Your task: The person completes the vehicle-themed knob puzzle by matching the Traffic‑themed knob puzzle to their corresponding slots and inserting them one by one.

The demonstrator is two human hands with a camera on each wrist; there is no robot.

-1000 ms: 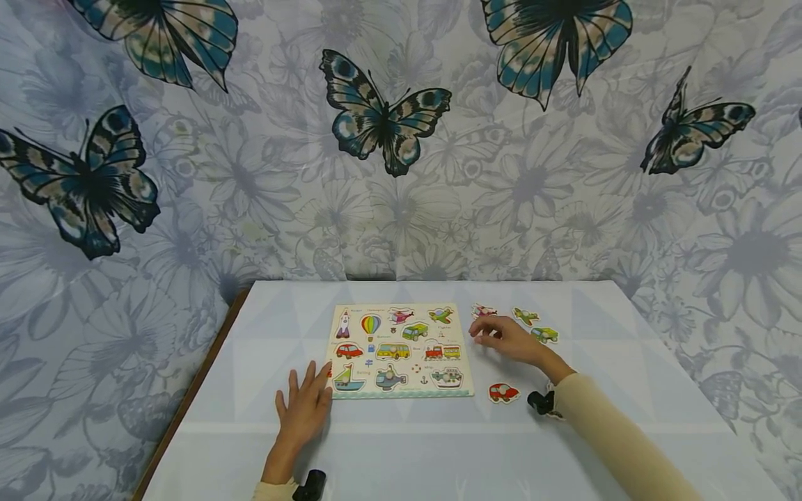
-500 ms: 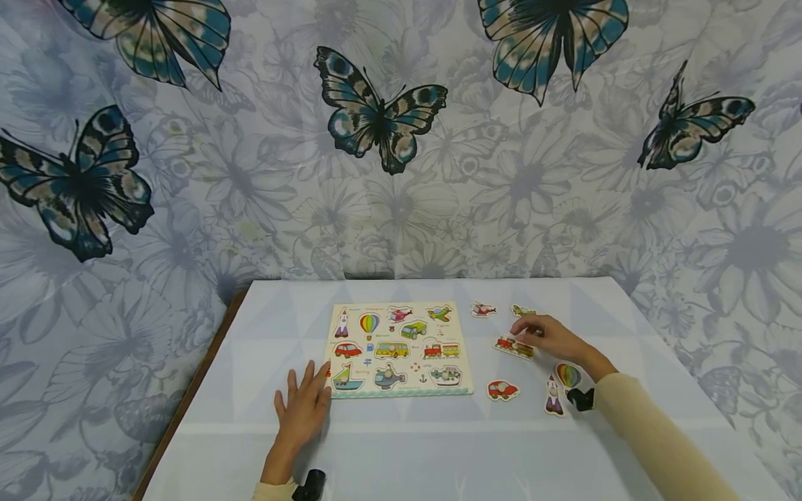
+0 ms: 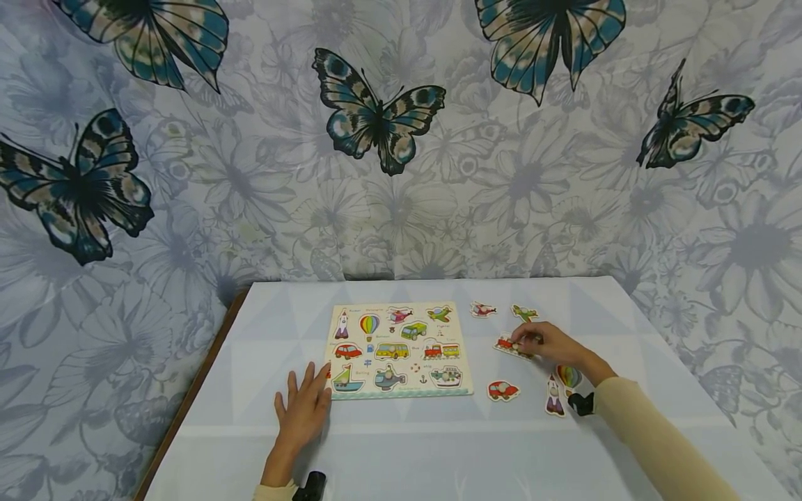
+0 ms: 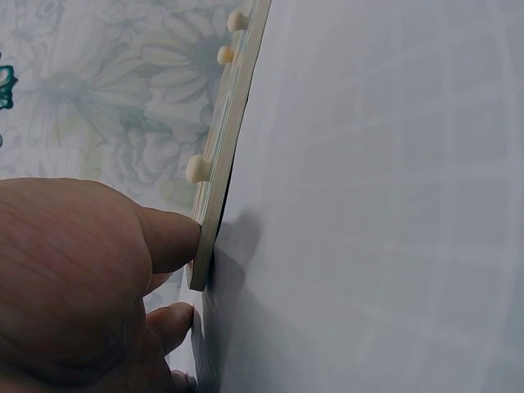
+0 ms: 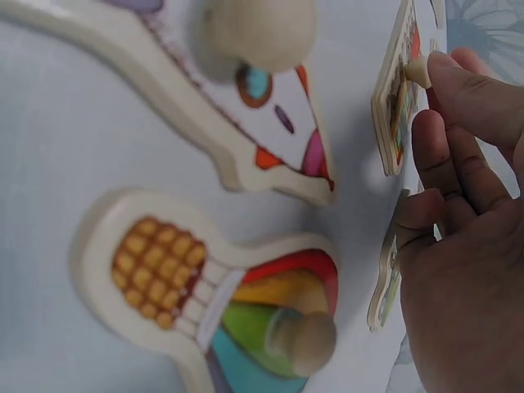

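Note:
In the head view my left hand (image 3: 305,407) lies with fingers spread at the left edge of a wooden vehicle puzzle board (image 3: 401,394). The left wrist view has its thumb touching the edge of the board (image 4: 214,188), near small knobs. My right hand (image 3: 559,348) is over a red train puzzle piece (image 3: 505,344), to the right of the board. Thumb and finger pinch the knob (image 5: 418,72) of that piece in the right wrist view. Close by lie a rocket piece (image 3: 554,398) and a hot-air balloon piece (image 3: 569,376). Another piece (image 5: 387,282) is partly hidden behind the right hand.
A helicopter piece (image 3: 483,309) and a green plane piece (image 3: 524,313) lie toward the back of the white table (image 3: 401,452). Nearer the front is a red car piece (image 3: 503,391). A butterfly-patterned cloth (image 3: 388,229) hangs behind the table.
My right hand has moved right from beside the board, then slightly down onto the train piece, uncovering the rocket and balloon pieces. The left hand stays in place.

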